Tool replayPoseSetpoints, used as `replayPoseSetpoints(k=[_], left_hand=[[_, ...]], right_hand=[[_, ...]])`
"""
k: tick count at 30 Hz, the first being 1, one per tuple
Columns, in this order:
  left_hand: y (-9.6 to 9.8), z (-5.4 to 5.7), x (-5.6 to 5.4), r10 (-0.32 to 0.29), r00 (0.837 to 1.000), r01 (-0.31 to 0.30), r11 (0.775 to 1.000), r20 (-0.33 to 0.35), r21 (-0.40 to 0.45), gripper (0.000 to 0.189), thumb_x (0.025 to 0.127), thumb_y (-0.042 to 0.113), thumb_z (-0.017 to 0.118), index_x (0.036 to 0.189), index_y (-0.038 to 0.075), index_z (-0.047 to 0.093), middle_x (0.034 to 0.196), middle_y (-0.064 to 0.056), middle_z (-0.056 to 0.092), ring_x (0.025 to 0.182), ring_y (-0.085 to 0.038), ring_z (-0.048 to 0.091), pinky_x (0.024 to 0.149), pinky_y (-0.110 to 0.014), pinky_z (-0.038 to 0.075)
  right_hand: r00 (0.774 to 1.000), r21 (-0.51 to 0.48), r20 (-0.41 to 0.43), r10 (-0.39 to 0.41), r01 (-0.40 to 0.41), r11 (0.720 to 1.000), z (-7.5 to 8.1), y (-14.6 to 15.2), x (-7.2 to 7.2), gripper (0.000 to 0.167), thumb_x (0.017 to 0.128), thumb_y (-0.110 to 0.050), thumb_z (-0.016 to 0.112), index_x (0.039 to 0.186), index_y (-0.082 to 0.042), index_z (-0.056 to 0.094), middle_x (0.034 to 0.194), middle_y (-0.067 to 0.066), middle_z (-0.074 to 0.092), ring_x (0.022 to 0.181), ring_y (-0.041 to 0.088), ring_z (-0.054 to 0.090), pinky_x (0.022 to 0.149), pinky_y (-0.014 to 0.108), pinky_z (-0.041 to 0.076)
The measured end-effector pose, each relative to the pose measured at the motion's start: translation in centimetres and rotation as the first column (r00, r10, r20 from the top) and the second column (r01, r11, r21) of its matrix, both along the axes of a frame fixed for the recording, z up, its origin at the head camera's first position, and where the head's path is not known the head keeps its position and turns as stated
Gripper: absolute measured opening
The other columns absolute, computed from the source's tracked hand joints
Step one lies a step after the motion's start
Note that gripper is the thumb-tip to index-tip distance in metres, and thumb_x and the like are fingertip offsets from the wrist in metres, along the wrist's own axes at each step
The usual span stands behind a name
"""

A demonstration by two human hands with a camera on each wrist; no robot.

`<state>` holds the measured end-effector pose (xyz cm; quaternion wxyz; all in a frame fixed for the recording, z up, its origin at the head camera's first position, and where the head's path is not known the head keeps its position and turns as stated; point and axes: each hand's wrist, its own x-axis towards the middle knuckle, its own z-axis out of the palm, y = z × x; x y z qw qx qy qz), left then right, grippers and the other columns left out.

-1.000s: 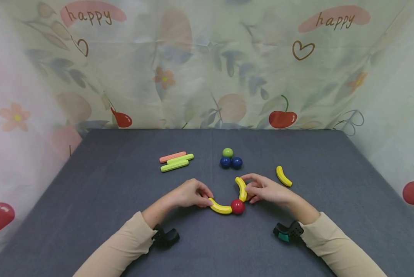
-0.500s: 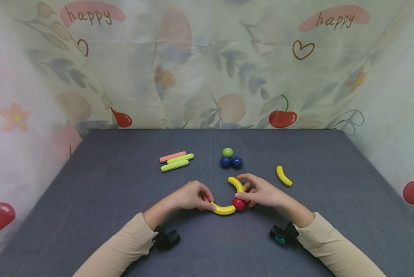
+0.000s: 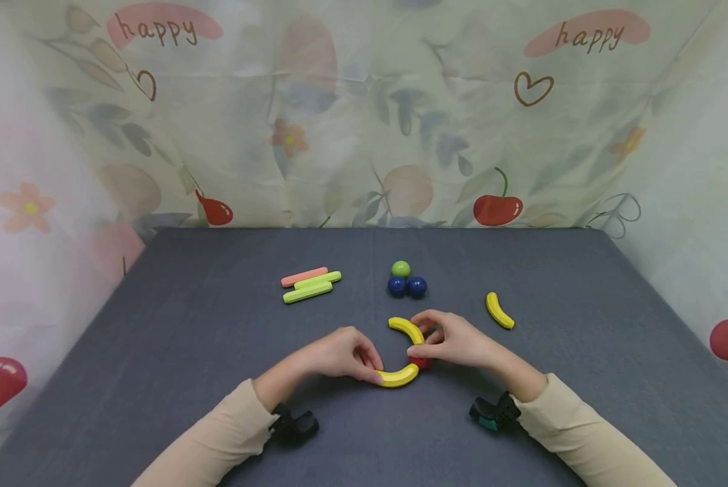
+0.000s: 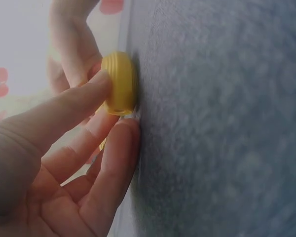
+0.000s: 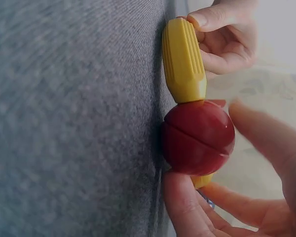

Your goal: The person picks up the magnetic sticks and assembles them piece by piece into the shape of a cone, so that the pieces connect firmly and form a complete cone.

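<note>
In the head view a red ball (image 3: 421, 363) joins two curved yellow rods, forming an arc that opens to the left. My left hand (image 3: 348, 355) pinches the free end of the near yellow rod (image 3: 398, 377). My right hand (image 3: 455, 338) grips the ball, which its thumb partly covers from above. From the right wrist, the red ball (image 5: 200, 138) shows a seam, with a thumb and a finger on either side and a ribbed yellow rod (image 5: 183, 59) meeting it. The far yellow rod (image 3: 405, 328) reaches back and left from behind the right fingers.
Beyond the hands, one green ball (image 3: 400, 269) and two blue balls (image 3: 417, 287) sit together. Several short straight rods (image 3: 307, 292), light green and salmon, lie at the back left. A loose curved yellow rod (image 3: 499, 311) lies to the right on the dark grey tabletop (image 3: 364, 439).
The far yellow rod has swung left, and the near one has shifted right and slightly toward me. My right hand has moved left from the far rod onto the red ball.
</note>
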<state>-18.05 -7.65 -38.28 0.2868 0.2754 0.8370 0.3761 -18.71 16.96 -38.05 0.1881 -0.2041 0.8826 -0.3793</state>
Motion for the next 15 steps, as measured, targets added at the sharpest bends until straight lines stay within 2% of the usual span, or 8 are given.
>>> replayPoseSetpoints(k=[6,15], left_hand=[[0.39,-0.06,0.46,-0.021,1.0,0.021,1.0,-0.021,0.003,0.014,0.078,0.021,0.075,0.085,0.009,0.072,0.069,0.005,0.062,0.059,-0.005,0.05,0.055,-0.016,0.042],[0.86,-0.08,0.76,-0.042,0.998,0.043,0.999,-0.049,0.029,0.014,0.079,0.021,0.075,0.086,0.009,0.072,0.068,0.004,0.063,0.056,-0.002,0.05,0.053,-0.016,0.042]], right_hand=[[0.998,0.038,-0.036,0.05,-0.048,0.998,0.07,-0.22,0.02,0.064,0.078,-0.035,0.075,0.128,-0.003,0.051,0.108,0.013,0.056,0.082,0.012,0.061,0.066,0.024,0.049],[0.996,0.032,-0.026,0.088,-0.087,0.996,0.0,-0.07,-0.57,0.052,0.082,-0.03,0.071,0.122,-0.002,0.056,0.111,0.014,0.062,0.088,0.016,0.063,0.071,0.024,0.052]])
